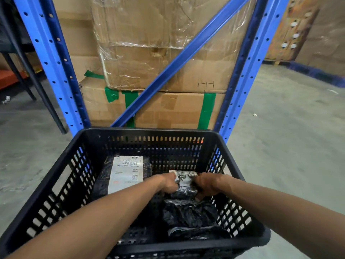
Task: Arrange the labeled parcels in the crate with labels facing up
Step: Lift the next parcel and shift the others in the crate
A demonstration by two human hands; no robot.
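A black slotted plastic crate (56,176) fills the lower half of the head view. Inside at the left lies a black parcel (104,176) with its white label (127,171) facing up. Both of my hands reach into the crate's right side. My left hand (169,184) and my right hand (207,185) grip a small black parcel (185,184) from either side, a strip of white label showing on top. Nearer to me lies another black crinkled parcel (190,215), no label visible on it.
A blue steel rack (56,58) with a diagonal brace stands right behind the crate, holding stacked cardboard boxes (168,109) with green tape. Grey concrete floor (280,128) stretches to the right. Dark table legs (43,90) stand at the left.
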